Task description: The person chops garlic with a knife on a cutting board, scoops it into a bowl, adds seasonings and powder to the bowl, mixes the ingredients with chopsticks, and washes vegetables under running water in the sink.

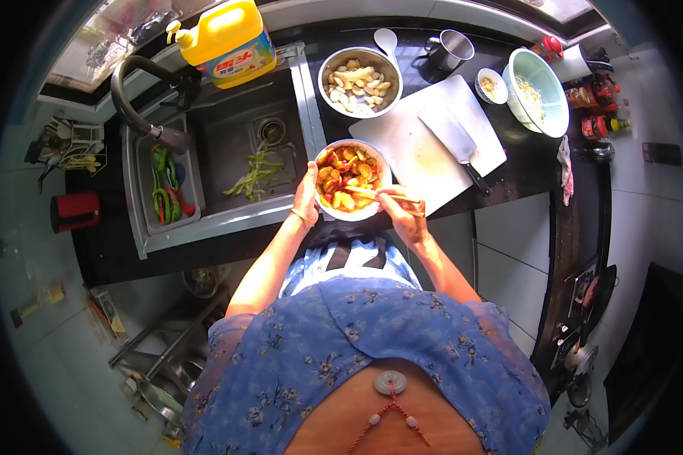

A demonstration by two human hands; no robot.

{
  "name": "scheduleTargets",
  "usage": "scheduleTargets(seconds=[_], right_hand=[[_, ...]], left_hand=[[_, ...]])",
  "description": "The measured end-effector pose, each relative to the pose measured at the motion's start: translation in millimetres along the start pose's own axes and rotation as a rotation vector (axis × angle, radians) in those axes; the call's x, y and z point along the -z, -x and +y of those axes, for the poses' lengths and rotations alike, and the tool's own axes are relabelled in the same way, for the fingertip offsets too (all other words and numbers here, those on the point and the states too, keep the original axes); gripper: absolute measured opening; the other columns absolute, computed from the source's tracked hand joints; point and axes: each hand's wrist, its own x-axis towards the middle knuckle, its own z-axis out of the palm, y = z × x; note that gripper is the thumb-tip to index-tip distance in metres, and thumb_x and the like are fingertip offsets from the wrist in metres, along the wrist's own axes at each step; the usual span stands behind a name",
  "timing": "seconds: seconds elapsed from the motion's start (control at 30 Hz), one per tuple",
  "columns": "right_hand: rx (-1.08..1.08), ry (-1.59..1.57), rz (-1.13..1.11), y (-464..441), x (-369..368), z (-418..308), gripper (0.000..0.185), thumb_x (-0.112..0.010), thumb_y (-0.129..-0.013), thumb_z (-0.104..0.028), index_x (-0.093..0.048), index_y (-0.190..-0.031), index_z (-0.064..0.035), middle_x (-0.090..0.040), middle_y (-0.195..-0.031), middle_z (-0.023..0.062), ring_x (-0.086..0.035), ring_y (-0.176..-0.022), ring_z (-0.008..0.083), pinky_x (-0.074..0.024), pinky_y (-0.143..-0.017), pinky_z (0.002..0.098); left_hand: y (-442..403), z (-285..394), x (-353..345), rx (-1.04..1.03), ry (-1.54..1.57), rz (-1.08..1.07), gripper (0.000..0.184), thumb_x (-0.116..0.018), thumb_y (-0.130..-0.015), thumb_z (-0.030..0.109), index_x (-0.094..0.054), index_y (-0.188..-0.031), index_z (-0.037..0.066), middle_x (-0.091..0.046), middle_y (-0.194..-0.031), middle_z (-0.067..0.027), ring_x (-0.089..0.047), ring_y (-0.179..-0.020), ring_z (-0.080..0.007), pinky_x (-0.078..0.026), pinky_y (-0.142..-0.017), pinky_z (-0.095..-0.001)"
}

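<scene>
Pinching chopsticks (372,194), the right hand (404,216) works at four o'clock of the bowl of sliced food (351,180); the left hand (306,199) grips its rim at nine o'clock. The bowl sits at six o'clock from the steel bowl (360,82).

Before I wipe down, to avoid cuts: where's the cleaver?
In the head view, the cleaver lies on the white cutting board, right of the held bowl.
</scene>
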Motion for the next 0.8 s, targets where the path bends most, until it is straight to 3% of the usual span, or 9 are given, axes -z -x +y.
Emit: scheduleTargets(seconds=[0.07, 0.2, 0.3, 0.4, 0.53, 0.63, 0.7, 0.77, 0.8], right_hand=[[-0.047, -0.166, 0.08, -1, 8, -2, 0.012, -0.058, -0.084, 0.0, -0.064, -0.092, 0.0062, -0.066, -0.08, 0.0127, -0.062, -0.064, 0.0163, -0.0521, -0.062, 0.0262], [0.009, -0.132, 0.095, 2, 41, -47, 0.011, -0.058, -0.084, -0.001, -0.063, -0.091, 0.0067, -0.065, -0.08, 0.0137, -0.064, -0.065, 0.0183, -0.0544, -0.059, 0.0286], [-0.01, 0.136, 0.143, 3, 49, -36, 0.012, -0.058, -0.085, -0.003, -0.063, -0.09, 0.0066, -0.065, -0.078, 0.0137, -0.064, -0.062, 0.0189, -0.0552, -0.056, 0.0298], [-0.202, -0.37, 0.227, 3, 29, 10, 0.01, -0.057, -0.085, -0.003, -0.062, -0.087, 0.005, -0.064, -0.074, 0.0156, -0.064, -0.057, 0.0204, -0.056, -0.051, 0.0311], [-0.211, -0.445, 0.32, 2, 4, 10, 0.014, -0.055, -0.086, -0.004, -0.061, -0.091, 0.0068, -0.063, -0.079, 0.0162, -0.065, -0.06, 0.0259, -0.056, -0.054, 0.0339], [-0.154, -0.362, 0.267, -6, 3, -18, 0.013, -0.055, -0.085, -0.003, -0.061, -0.09, 0.0074, -0.064, -0.078, 0.0169, -0.065, -0.063, 0.0247, -0.0559, -0.057, 0.0336], [0.003, -0.223, 0.175, -14, 4, -42, 0.013, -0.055, -0.085, -0.001, -0.063, -0.091, 0.0056, -0.066, -0.077, 0.0129, -0.065, -0.064, 0.0207, -0.0536, -0.061, 0.0276], [0.025, -0.187, 0.167, -27, 5, -42, 0.012, -0.057, -0.084, -0.001, -0.064, -0.092, 0.0044, -0.066, -0.076, 0.0094, -0.064, -0.064, 0.0167, -0.0504, -0.06, 0.024], [0.052, 0.015, 0.154, -34, 4, -44, 0.012, -0.057, -0.086, -0.003, -0.064, -0.091, 0.0047, -0.066, -0.077, 0.0095, -0.064, -0.066, 0.0163, -0.0506, -0.06, 0.0245]], left_hand=[[-4, -5, 7, 0.007, 0.001, 0.008, 0.067, -0.046, -0.087, 0.056, -0.042, -0.131, 0.005, -0.052, -0.127, -0.0104, -0.054, -0.114, -0.0202, -0.045, -0.095, -0.0354], [3, 2, -1, 0.003, -0.002, -0.019, 0.066, -0.046, -0.088, 0.055, -0.042, -0.131, 0.005, -0.052, -0.127, -0.01, -0.053, -0.114, -0.0201, -0.045, -0.095, -0.0358], [6, 6, -5, 0.017, 0.003, -0.015, 0.067, -0.047, -0.087, 0.055, -0.042, -0.131, 0.005, -0.053, -0.126, -0.0099, -0.053, -0.114, -0.0201, -0.045, -0.095, -0.0358], [3, 3, -2, 0.025, -0.018, 0.003, 0.066, -0.047, -0.087, 0.055, -0.042, -0.13, 0.005, -0.053, -0.126, -0.0096, -0.054, -0.113, -0.0197, -0.046, -0.094, -0.0351], [-1, 1, 3, 0.019, -0.023, 0.018, 0.065, -0.046, -0.088, 0.055, -0.043, -0.129, 0.005, -0.053, -0.126, -0.0092, -0.056, -0.111, -0.0188, -0.048, -0.092, -0.0337], [4, 4, 2, 0.034, -0.038, 0.0, 0.064, -0.045, -0.088, 0.055, -0.042, -0.13, 0.006, -0.053, -0.125, -0.0096, -0.056, -0.111, -0.0188, -0.048, -0.092, -0.0336], [5, 6, -1, 0.036, -0.002, -0.046, 0.064, -0.044, -0.089, 0.055, -0.041, -0.131, 0.006, -0.053, -0.126, -0.0102, -0.055, -0.112, -0.0199, -0.048, -0.093, -0.035], [2, 3, 2, 0.024, 0.011, -0.066, 0.064, -0.044, -0.089, 0.054, -0.041, -0.131, 0.006, -0.053, -0.126, -0.0108, -0.054, -0.113, -0.021, -0.047, -0.094, -0.0358], [1, 3, 2, 0.024, 0.012, -0.061, 0.064, -0.044, -0.089, 0.054, -0.04, -0.131, 0.006, -0.052, -0.127, -0.0109, -0.054, -0.113, -0.0212, -0.047, -0.094, -0.036]])
